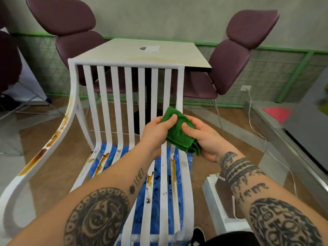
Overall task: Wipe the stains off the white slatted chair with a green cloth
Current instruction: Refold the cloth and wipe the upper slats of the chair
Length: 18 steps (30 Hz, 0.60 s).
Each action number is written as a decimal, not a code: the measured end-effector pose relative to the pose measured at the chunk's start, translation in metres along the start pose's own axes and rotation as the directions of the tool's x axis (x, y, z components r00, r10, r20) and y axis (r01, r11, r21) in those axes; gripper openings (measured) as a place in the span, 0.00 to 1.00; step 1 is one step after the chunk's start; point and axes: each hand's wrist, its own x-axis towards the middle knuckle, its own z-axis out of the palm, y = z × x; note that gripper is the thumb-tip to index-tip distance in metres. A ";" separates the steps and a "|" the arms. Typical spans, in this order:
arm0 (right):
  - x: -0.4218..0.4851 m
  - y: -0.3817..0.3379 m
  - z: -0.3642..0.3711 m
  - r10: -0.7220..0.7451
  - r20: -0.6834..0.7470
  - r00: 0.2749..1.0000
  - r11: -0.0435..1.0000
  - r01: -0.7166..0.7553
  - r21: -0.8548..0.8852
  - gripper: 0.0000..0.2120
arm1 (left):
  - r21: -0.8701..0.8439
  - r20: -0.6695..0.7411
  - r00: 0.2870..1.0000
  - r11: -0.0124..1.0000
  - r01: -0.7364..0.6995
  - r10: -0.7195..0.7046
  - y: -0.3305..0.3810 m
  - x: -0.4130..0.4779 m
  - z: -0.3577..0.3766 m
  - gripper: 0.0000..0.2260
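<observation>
The white slatted chair (117,96) stands right in front of me, its back upright and its seat running toward me. Brown stains (102,162) streak the seat slats, and more brown streaks run down the left armrest (37,157). A folded green cloth (177,134) is held above the seat's right side, between both hands. My left hand (156,130) pinches its upper left edge with the thumb on top. My right hand (204,137) grips the cloth from the right, thumb pressed on its front.
Blue plastic sheet (158,197) lies under the seat. Behind the chair stands a pale square table (142,52) with purple padded chairs (236,55) on both sides. A white box (220,210) and a white cable (257,132) lie on the floor at right, beside a grey platform (284,132).
</observation>
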 end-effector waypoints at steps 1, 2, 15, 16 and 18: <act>0.007 0.001 -0.006 -0.031 -0.029 0.999 0.999 0.031 -0.013 0.21 | 0.031 0.033 0.999 0.999 0.009 -0.010 0.001 0.010 0.006 0.12; 0.013 0.001 -0.010 -0.068 -0.081 0.994 0.998 0.066 -0.020 0.18 | 0.071 0.069 0.997 0.997 0.026 -0.031 0.001 0.019 0.011 0.13; 0.109 0.123 -0.131 0.191 -0.587 0.787 0.969 -0.057 0.238 0.13 | 0.339 -0.263 0.957 0.916 0.214 -0.126 -0.122 0.152 -0.054 0.15; 0.116 0.140 -0.132 0.221 -0.583 0.782 0.970 -0.113 0.215 0.12 | 0.417 -0.255 0.962 0.887 0.198 -0.094 -0.133 0.162 -0.054 0.17; 0.134 0.172 -0.131 0.266 -0.570 0.778 0.964 -0.210 0.164 0.12 | 0.556 -0.217 0.974 0.813 0.172 -0.057 -0.149 0.183 -0.051 0.21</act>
